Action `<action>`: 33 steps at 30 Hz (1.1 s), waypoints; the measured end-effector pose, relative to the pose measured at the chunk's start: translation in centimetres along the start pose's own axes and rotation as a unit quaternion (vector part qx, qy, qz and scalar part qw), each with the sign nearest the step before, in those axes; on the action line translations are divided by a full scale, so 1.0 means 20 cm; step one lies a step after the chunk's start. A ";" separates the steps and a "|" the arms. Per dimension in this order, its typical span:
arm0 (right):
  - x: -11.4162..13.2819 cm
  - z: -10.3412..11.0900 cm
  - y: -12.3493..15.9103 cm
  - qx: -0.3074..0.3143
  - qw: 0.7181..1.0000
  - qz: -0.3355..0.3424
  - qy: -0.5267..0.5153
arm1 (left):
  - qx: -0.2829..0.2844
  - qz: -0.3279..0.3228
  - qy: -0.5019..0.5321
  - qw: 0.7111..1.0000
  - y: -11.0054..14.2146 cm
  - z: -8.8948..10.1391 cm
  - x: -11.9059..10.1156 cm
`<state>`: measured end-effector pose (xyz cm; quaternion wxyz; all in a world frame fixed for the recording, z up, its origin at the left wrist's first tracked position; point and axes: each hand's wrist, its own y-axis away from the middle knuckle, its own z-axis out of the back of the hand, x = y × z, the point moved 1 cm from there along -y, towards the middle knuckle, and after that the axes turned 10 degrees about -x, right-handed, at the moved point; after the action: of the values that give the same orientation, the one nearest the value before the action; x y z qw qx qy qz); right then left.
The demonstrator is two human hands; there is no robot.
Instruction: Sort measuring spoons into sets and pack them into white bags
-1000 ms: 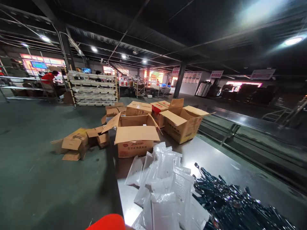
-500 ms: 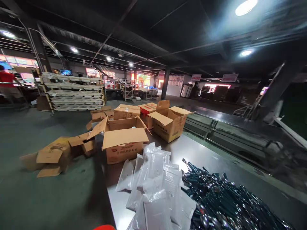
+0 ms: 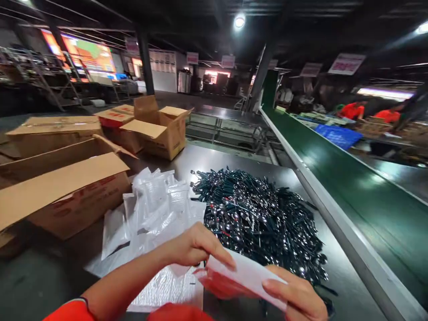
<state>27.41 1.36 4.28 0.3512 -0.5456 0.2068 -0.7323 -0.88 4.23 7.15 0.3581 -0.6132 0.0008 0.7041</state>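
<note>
Over the bench (image 3: 207, 156), at the near side of the dark-handled utensil heap (image 3: 257, 209), there's the white-and-red packet (image 3: 247, 273): looks light, floppy, maybe slick, best taken by its ends. Left hand (image 3: 195, 245) pinches the left end; right hand (image 3: 296, 292) clamps the right! Red underside's blurred, any contents hidden, right hand's lower part cut off.

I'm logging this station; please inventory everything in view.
envelopes: many, white, centre
utensils: many, dark and silver, right of envelopes
open cartons: 2, brown, left
other cartons: 2+, brown, one partly red, back left
table: 1, grey, beneath both piles
conveyor: 1, green, right
sheet: 1, blue, beyond conveyor
people: 2, red tops, far right
lamps: 2+, white, ceiling
packet: 1, white and red, bottom right
left hand: 1, bare, holding packet
right hand: 1, bare, holding packet
</note>
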 end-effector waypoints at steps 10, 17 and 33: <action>0.05 -0.14 0.01 -0.147 0.987 -0.048 0.032 | -0.116 0.047 -0.004 0.992 0.02 -0.07 0.00; 0.04 -0.35 0.00 -0.327 0.944 -0.032 -0.010 | -0.255 -0.014 -0.027 0.966 0.05 -0.15 0.07; -0.18 -0.33 0.11 -0.388 0.847 -0.364 -0.019 | -0.470 0.326 -0.190 0.798 0.14 0.35 0.50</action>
<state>22.42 2.08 -1.63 -0.1768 -0.6871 0.2537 -0.6575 -8.27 10.34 -0.92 -0.2318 -0.5234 -0.1989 0.7955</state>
